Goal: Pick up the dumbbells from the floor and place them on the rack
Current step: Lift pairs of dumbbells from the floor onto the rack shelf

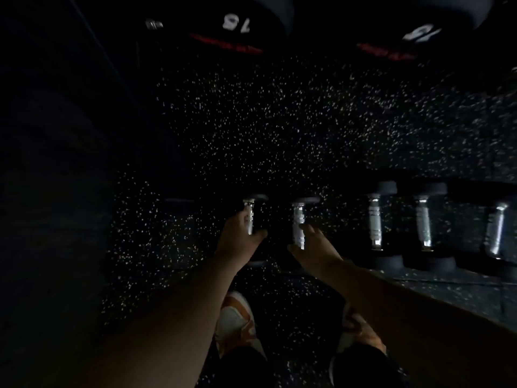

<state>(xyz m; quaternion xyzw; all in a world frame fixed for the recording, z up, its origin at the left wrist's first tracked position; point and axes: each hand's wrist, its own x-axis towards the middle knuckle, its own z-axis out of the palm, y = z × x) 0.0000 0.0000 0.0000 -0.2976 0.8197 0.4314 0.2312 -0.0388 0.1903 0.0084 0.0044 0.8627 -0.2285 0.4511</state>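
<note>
Several black dumbbells with chrome handles stand in a row on the dark speckled floor (279, 121). My left hand (237, 236) reaches the leftmost dumbbell (249, 211); its handle lies between my fingers and thumb, which are still apart. My right hand (313, 247) is at the second dumbbell (298, 219), fingers spread on either side of the handle without closing. Both dumbbells rest on the floor. Three more dumbbells (375, 222) (422, 225) (496, 233) stand to the right.
Two large black dumbbell heads, one marked 18 (237, 23) and another numbered one (422, 33), hang at the top edge of the view. My orange and white shoes (237, 320) (361, 331) stand just behind the row. The left side is very dark.
</note>
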